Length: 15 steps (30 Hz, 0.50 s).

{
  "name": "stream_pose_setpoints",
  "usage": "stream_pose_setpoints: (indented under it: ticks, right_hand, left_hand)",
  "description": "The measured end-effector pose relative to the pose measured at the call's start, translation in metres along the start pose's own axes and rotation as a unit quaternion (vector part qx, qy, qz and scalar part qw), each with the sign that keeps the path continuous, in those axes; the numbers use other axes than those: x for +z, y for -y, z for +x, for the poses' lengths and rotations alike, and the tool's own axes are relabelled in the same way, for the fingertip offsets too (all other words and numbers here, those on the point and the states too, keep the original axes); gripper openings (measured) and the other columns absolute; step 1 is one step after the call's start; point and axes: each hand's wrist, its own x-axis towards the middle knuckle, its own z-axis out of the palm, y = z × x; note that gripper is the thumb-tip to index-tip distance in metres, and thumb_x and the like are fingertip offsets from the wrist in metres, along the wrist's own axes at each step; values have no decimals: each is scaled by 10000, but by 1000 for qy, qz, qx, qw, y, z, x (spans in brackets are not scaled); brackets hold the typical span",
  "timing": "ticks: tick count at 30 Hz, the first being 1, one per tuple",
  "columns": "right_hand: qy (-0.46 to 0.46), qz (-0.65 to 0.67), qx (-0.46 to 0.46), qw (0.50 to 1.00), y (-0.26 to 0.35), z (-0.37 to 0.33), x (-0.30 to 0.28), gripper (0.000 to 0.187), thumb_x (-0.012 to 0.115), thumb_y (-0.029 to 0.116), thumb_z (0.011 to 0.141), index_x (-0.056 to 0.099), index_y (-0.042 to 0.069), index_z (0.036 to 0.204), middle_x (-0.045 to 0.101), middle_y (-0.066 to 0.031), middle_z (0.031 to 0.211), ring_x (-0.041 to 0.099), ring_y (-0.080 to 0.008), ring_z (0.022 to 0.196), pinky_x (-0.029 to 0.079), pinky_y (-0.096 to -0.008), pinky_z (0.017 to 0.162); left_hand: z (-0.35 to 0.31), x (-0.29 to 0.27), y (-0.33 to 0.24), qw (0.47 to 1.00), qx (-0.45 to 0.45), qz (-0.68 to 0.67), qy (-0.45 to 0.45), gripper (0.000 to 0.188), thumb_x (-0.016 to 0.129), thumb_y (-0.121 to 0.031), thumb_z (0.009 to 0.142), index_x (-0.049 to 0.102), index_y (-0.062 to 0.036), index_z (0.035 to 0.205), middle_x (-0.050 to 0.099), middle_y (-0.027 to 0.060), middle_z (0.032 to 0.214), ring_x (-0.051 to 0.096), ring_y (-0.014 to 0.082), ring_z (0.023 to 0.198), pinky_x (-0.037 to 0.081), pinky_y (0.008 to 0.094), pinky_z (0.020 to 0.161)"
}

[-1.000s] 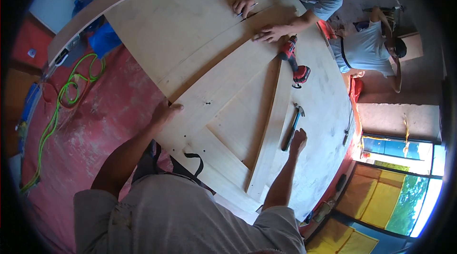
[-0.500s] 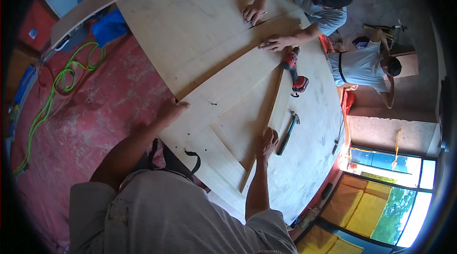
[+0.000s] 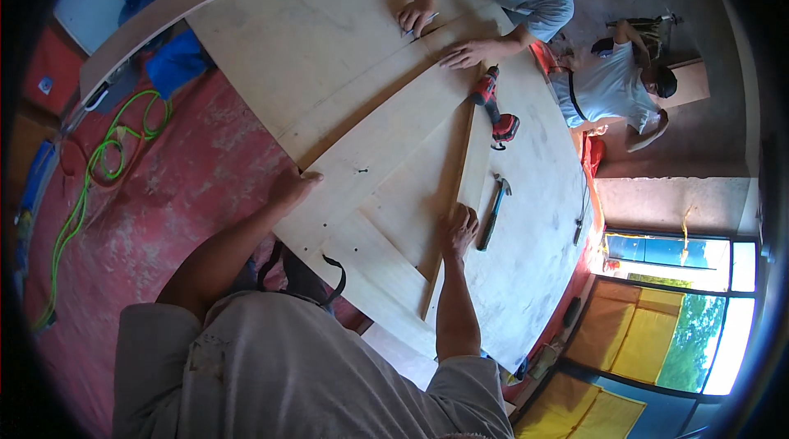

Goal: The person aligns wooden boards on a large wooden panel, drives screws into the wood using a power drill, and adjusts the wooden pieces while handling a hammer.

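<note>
A flat wooden frame (image 3: 386, 141) of pale boards lies over a large plywood sheet (image 3: 288, 53). My left hand (image 3: 296, 187) is closed on the frame's left edge, near its close end. My right hand (image 3: 459, 231) wraps over the board on the frame's right side, fingers curled round it. Beyond that hand, a red and black cordless drill (image 3: 496, 110) lies across the frame's far right part. To the right of the hand is a hammer (image 3: 496, 213) with a blue and black handle. A few dark holes or screws dot the left board.
A co-worker's hand (image 3: 467, 53) rests on the frame's far end; their other hand (image 3: 419, 15) holds a small thin object on the plywood. Another person (image 3: 604, 92) stands farther back. Green cord (image 3: 107, 151) lies on the red floor (image 3: 205, 143) at left. Windows (image 3: 657, 324) are at right.
The view has shifted slightly, so the far things appear farther left. Both my hands keep their places on the frame. The co-worker's hands stay at the far end.
</note>
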Motion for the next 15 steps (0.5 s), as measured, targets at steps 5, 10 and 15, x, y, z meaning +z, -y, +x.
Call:
stream_pose_setpoints:
  ticks: [5,10,15]
  right_hand:
    - [-8,-10,16,1000,0,2,1,525,698,267,835,534,132,1315,502,-163,1354,440,-389,1275,332,-533,1088]
    - [-9,-9,27,1000,-1,1,1,512,690,250,844,529,139,1317,513,-135,1346,448,-370,1272,336,-518,1084]
    - [35,-10,45,998,0,2,-1,550,722,322,852,530,172,1345,490,-121,1395,410,-367,1319,326,-523,1111]
  left_hand:
    - [3,0,3,999,10,-20,39,647,709,-554,796,691,68,974,709,286,952,705,403,960,542,460,812]
    - [-1,-6,-11,999,-7,34,18,646,715,-515,817,660,74,1076,702,270,1054,684,391,1038,521,452,879]
    - [-4,-10,-17,998,-30,35,44,666,718,-529,813,655,82,1070,698,278,1057,679,392,1055,519,449,886]
